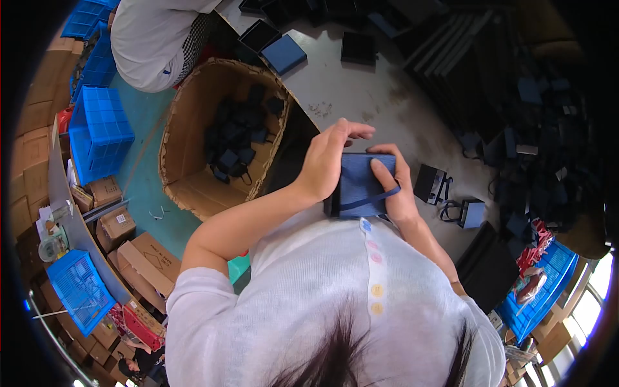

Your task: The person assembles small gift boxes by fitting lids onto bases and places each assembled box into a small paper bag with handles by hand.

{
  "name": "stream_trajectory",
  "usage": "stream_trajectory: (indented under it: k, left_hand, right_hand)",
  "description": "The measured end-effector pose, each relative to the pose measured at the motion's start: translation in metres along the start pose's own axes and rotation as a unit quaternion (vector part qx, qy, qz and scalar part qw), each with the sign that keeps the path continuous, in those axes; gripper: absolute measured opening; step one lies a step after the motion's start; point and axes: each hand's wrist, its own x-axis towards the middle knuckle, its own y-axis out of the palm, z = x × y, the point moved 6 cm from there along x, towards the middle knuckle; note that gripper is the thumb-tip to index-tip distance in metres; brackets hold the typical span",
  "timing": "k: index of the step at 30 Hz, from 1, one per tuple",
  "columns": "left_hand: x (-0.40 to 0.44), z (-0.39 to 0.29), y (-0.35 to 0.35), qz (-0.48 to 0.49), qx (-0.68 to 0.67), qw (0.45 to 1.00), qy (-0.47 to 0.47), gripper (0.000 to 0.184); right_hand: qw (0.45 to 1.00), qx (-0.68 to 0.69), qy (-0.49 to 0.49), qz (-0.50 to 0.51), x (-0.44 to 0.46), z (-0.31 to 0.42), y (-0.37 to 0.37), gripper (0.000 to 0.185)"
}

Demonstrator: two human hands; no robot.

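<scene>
A small dark-blue gift box (pixel 364 184) with a blue ribbon loop across its front is held close to my chest at the table edge. My right hand (pixel 398 184) is wrapped round its right side, the thumb lying on the blue face near the ribbon. At the box's left side is my left hand (pixel 327 158), fingers stretched out and pointing right over the top edge. Whether its palm presses on the box I cannot tell. Just right of my right hand lie a black-and-blue box (pixel 429 184) with a ribbon and another small blue box (pixel 472 213) with ribbon loops.
A large cardboard carton (pixel 187 148) holding several dark boxes stands left of the grey table (pixel 322 80). Flat blue and black boxes (pixel 284 55) lie further back. Dark boxes pile up at right (pixel 535 148). Blue crates (pixel 100 132) and a person's white-clothed body (pixel 155 42) are at left.
</scene>
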Motion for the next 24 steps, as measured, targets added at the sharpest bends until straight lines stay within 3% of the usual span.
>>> stream_trajectory:
  k: [4,7,8,11,12,15,17,21,23,24]
  left_hand:
    - [0.015,-0.003,0.002,0.023,-0.246,0.967,-0.063,0.071]
    - [0.015,-0.002,-0.006,0.012,-0.277,0.957,-0.085,0.071]
    - [0.013,0.004,-0.010,0.035,-0.291,0.953,-0.077,0.063]
    - [0.004,0.000,-0.010,0.080,-0.247,0.965,-0.038,0.061]
    - [0.002,0.002,-0.009,0.118,-0.271,0.955,-0.031,0.070]
    - [-0.005,0.004,0.002,0.153,-0.218,0.964,-0.024,0.073]
    - [-0.006,0.003,0.007,0.156,-0.249,0.955,-0.051,0.075]
    - [-0.002,0.001,0.010,0.131,-0.179,0.975,-0.007,0.075]
    - [-0.004,0.017,0.011,0.123,-0.295,0.944,-0.079,0.075]
    - [-0.013,0.030,0.019,0.126,-0.427,0.874,-0.194,0.071]
  right_hand:
    - [0.984,0.152,0.088,-0.010,0.004,-0.018,0.001,0.025]
    - [0.984,0.163,0.071,-0.023,0.006,-0.009,-0.006,0.025]
    - [0.974,0.208,0.090,-0.022,0.006,-0.007,-0.008,0.026]
    - [0.958,0.270,0.094,-0.023,0.008,-0.008,-0.012,0.027]
    - [0.960,0.264,0.086,-0.019,0.009,-0.007,-0.013,0.029]
    - [0.967,0.250,0.050,0.008,0.012,-0.006,-0.012,0.032]
    - [0.966,0.256,0.041,0.013,0.014,-0.007,-0.009,0.033]
    - [0.942,0.328,0.068,-0.031,0.010,-0.023,0.003,0.035]
    - [0.964,0.257,0.071,-0.011,0.015,-0.024,0.007,0.039]
    - [0.983,0.164,0.079,-0.028,0.019,-0.019,0.005,0.045]
